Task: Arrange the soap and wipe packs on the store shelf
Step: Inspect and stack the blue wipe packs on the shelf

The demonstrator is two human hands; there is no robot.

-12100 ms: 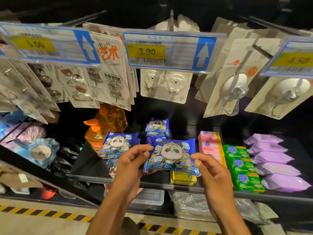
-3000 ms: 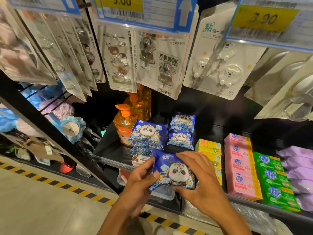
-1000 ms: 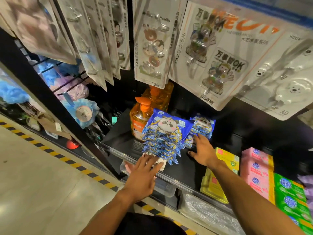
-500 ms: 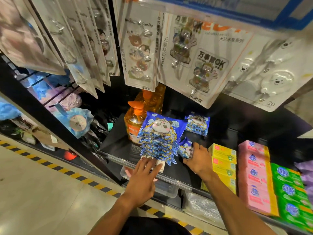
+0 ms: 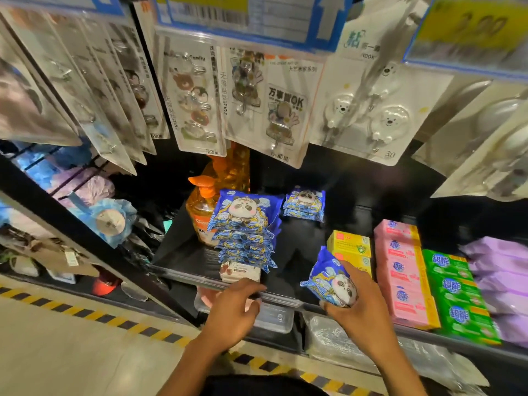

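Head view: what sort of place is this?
A shop, likely the household and toiletries aisle: yellow price labels hang overhead, carded adhesive hooks dangle below them, and the shelf holds rows of boxed soap beside a stack of panda wipe packs.

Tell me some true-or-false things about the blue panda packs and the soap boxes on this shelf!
1. The right hand grips a blue panda-print wipe pack. True.
2. The left hand holds a pack too. False: it holds nothing, by the front edge of the black shelf.
3. The pink soap boxes lie between the yellow soap boxes and the green soap boxes. True.
4. The orange pump bottle stands right of the tall stack of panda packs. False: it stands left of it.
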